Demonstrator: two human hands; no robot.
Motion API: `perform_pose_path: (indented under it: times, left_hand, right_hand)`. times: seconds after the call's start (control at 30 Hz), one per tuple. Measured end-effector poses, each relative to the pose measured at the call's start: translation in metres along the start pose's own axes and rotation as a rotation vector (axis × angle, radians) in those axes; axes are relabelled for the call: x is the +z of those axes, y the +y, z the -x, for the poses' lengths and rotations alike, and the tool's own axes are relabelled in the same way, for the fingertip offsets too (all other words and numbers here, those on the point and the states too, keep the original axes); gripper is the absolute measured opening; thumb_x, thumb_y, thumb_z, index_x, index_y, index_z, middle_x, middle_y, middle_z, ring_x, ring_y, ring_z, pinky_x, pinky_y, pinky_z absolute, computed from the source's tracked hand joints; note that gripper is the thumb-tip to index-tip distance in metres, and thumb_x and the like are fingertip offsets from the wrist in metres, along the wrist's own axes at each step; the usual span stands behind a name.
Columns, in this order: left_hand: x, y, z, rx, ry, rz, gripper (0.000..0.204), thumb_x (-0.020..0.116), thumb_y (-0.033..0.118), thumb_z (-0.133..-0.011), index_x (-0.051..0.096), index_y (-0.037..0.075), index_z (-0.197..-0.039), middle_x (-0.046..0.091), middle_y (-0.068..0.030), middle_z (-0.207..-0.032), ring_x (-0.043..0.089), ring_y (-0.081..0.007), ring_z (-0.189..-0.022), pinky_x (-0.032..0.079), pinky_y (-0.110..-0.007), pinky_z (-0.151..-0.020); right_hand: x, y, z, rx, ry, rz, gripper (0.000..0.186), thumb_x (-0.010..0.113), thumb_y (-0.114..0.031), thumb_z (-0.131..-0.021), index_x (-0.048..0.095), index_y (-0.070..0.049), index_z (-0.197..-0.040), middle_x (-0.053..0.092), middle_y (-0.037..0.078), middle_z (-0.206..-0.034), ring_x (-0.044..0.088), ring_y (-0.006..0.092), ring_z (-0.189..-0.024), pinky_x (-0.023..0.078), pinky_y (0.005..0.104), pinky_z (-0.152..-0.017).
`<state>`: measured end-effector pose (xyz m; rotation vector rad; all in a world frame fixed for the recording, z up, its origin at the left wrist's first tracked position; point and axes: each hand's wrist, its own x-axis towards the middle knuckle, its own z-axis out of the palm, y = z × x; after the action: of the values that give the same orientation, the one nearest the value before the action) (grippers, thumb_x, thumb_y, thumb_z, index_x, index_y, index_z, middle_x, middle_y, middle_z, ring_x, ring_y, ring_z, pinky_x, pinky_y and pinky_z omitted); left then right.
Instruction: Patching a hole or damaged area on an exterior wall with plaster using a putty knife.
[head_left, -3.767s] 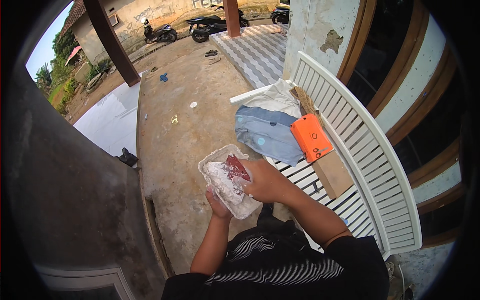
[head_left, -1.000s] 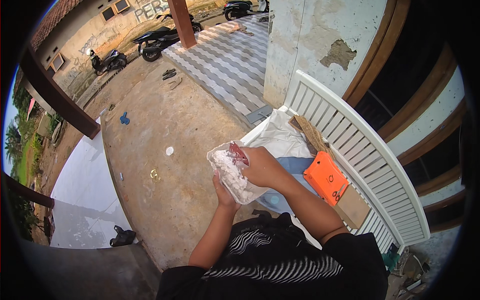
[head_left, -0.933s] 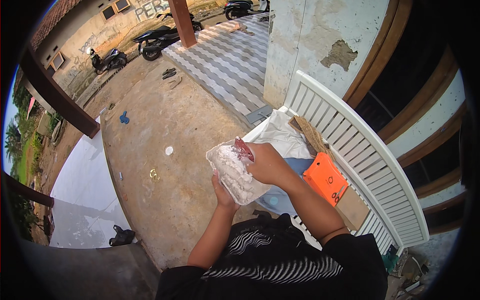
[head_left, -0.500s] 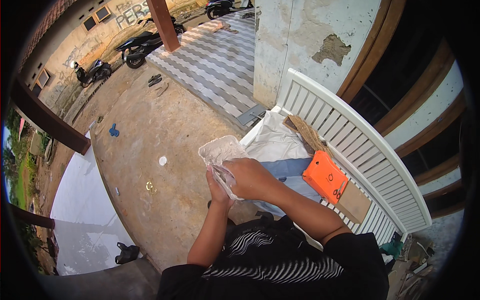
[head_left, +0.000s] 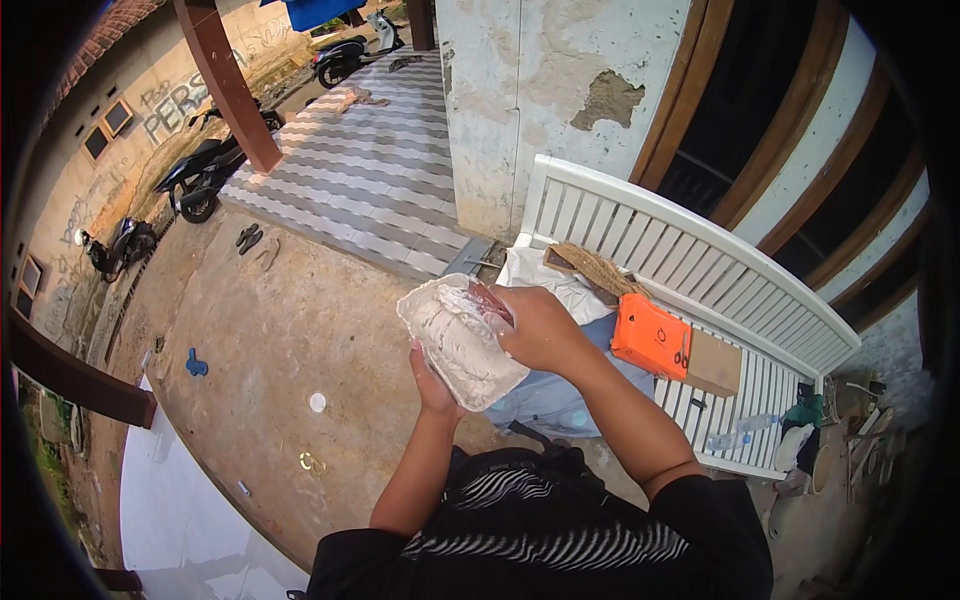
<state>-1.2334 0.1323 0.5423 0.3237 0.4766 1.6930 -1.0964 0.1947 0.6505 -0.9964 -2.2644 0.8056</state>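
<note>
The right hand [head_left: 541,326], gripping a half-hidden red scraper [head_left: 493,307], has shifted rightward over the tub [head_left: 426,292] the left hand [head_left: 433,384] clasps

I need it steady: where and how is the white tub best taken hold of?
Probably by the near left edge of the tub, coming from the lower left, where the left hand grips it. Its open top shows soft-looking pale paste, and the right hand with the red scraper takes up the right side.
</note>
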Motion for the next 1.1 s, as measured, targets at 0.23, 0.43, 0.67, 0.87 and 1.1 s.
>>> perform_pose_path:
  times: [0.23, 0.43, 0.67, 0.87, 1.1]
  left_hand:
    - [-0.019, 0.004, -0.025, -0.196, -0.03, -0.066, 0.064, 0.028, 0.055, -0.094, 0.039, 0.01, -0.138, 0.049, -0.0109, -0.133, 0.049, -0.0275, -0.12, 0.039, -0.04, -0.102]
    - [-0.022, 0.014, -0.019, -0.219, -0.106, -0.053, 0.066, 0.028, 0.056, -0.093, 0.037, 0.01, -0.14, 0.047, -0.0115, -0.135, 0.048, -0.0298, -0.122, 0.038, -0.043, -0.103]
    - [-0.016, 0.017, 0.0, -0.259, -0.167, -0.037, 0.072, 0.029, 0.058, -0.091, 0.03, 0.009, -0.144, 0.041, -0.0139, -0.142, 0.044, -0.0339, -0.127, 0.037, -0.046, -0.105]
    - [-0.005, -0.011, 0.018, -0.321, -0.25, -0.046, 0.074, 0.03, 0.058, -0.09, 0.029, 0.009, -0.144, 0.04, -0.015, -0.142, 0.043, -0.035, -0.127, 0.037, -0.047, -0.105]
    - [0.028, -0.072, 0.049, -0.445, -0.29, 0.048, 0.076, 0.032, 0.058, -0.089, 0.026, 0.009, -0.146, 0.037, -0.0153, -0.144, 0.042, -0.0354, -0.129, 0.035, -0.048, -0.106]
  right_hand:
    - [0.033, -0.028, 0.005, 0.089, 0.038, 0.088, 0.028, 0.058, -0.006, -0.067, 0.06, 0.0, -0.095, 0.063, 0.021, -0.085, 0.059, 0.0418, -0.084, 0.047, 0.0475, -0.076]
    - [0.013, -0.013, 0.02, 0.288, 0.159, -0.232, 0.036, 0.058, 0.001, -0.067, 0.063, 0.001, -0.102, 0.067, 0.015, -0.088, 0.064, 0.0246, -0.079, 0.049, 0.0352, -0.074]
    - [0.014, 0.003, 0.031, 0.345, 0.214, -0.209, 0.029, 0.069, -0.016, -0.081, 0.064, -0.001, -0.105, 0.068, 0.012, -0.086, 0.062, 0.0181, -0.077, 0.048, 0.0323, -0.073]
    - [0.003, 0.004, 0.068, 0.468, 0.44, -0.138, 0.027, 0.063, -0.009, -0.078, 0.064, -0.004, -0.105, 0.067, 0.017, -0.09, 0.065, 0.0292, -0.082, 0.049, 0.0344, -0.074]
    - [-0.026, 0.018, 0.152, 0.515, 0.633, -0.334, 0.025, 0.062, -0.002, -0.082, 0.062, 0.002, -0.107, 0.067, 0.007, -0.089, 0.061, 0.0117, -0.079, 0.048, 0.0286, -0.072]
